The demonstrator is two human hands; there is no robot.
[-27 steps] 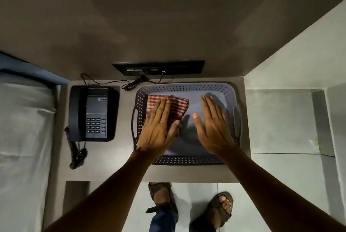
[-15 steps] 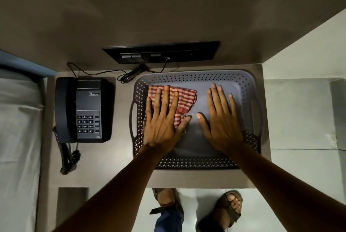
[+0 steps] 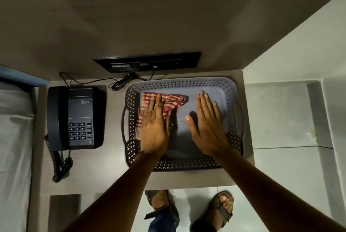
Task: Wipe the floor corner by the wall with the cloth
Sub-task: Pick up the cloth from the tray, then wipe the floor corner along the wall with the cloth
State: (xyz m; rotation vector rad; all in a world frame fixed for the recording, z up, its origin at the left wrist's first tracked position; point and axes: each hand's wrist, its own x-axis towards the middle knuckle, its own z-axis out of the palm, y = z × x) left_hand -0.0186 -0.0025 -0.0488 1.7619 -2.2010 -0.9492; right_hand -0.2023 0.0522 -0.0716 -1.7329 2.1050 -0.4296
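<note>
A red-and-white checked cloth (image 3: 174,101) lies crumpled in the left half of a grey perforated tray (image 3: 187,82) on a small bedside table (image 3: 112,156). My left hand (image 3: 154,132) rests on the cloth with its fingers drawn together and the thumb curled at the cloth's edge, bunching it. Over the bare right half of the tray, my right hand (image 3: 207,128) is flat with fingers apart and holds nothing. Pale floor tiles (image 3: 280,115) meet the wall to the right of the table.
A black desk phone (image 3: 74,117) with a coiled cord sits left of the tray. A black socket panel (image 3: 148,61) with a plugged cable is on the wall behind. A bed (image 3: 13,138) borders the left. My sandalled feet (image 3: 221,209) stand below the table edge.
My left hand's fingers have closed together on the cloth, which is now more crumpled and drawn toward me. The right hand has stayed flat over the tray. The view has come closer.
</note>
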